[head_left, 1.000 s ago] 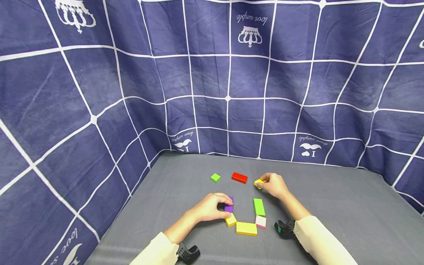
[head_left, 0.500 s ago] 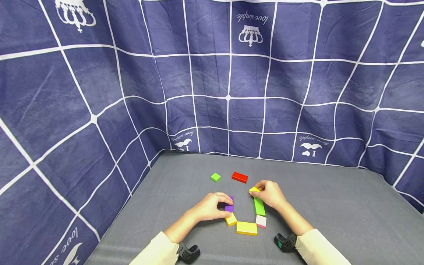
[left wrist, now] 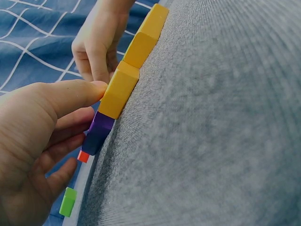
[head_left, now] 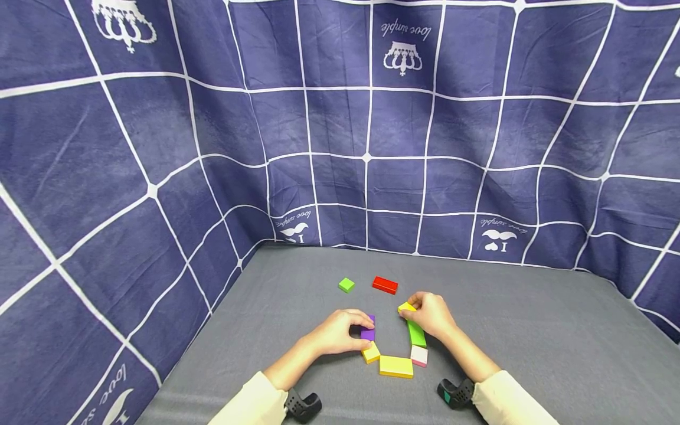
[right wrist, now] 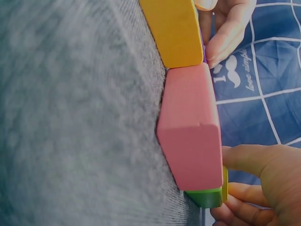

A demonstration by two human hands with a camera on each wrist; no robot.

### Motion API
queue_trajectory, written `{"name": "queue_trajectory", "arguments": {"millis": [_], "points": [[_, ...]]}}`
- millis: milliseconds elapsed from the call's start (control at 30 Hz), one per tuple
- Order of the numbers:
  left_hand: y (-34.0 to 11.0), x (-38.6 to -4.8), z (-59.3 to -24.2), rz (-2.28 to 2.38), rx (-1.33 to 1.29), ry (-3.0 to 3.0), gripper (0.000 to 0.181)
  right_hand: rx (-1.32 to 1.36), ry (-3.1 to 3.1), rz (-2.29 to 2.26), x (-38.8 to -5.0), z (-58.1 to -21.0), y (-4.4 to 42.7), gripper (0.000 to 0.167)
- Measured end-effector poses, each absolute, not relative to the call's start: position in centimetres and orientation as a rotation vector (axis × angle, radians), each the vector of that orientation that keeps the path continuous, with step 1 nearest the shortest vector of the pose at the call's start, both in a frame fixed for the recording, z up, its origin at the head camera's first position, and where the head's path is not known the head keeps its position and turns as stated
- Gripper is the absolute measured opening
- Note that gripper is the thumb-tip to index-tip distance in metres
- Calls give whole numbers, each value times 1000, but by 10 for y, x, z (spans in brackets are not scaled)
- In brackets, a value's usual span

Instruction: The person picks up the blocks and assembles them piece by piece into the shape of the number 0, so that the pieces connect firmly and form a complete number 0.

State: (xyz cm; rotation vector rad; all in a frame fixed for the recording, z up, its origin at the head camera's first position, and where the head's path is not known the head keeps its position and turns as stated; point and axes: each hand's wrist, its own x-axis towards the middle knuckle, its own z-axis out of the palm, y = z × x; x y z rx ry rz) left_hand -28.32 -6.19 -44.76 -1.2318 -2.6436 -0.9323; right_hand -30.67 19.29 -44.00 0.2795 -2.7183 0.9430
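In the head view my right hand (head_left: 433,314) pinches a small yellow block (head_left: 405,307) between thumb and fingers, at the far end of a long green block (head_left: 417,336). Whether the two blocks touch is hard to tell. My left hand (head_left: 337,333) lies at the left side, fingertips on a purple block (head_left: 368,334) and thumb on a small yellow-orange block (left wrist: 118,92). A long yellow block (head_left: 395,366) and a pink block (right wrist: 190,127) continue the row round to the green one, making a U open at the far side.
Beyond the U lie a red block (head_left: 385,285) and a small green block (head_left: 346,285), apart from each other. The grey tabletop (head_left: 531,330) meets a blue, white-lined cloth (head_left: 329,130) at the back and left. Black wrist bands show under both forearms.
My right hand has brought the small yellow block left and nearer, from right of the red block to the green block's far end. The left hand has stayed in place.
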Motion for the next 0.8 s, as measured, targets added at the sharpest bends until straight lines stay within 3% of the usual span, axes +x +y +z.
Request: {"name": "queue_trajectory", "arguments": {"millis": [800], "points": [[-62,-283,-447,-922,-1226,-2650,31,299,-2702,975,-303,-441,197,21]]}}
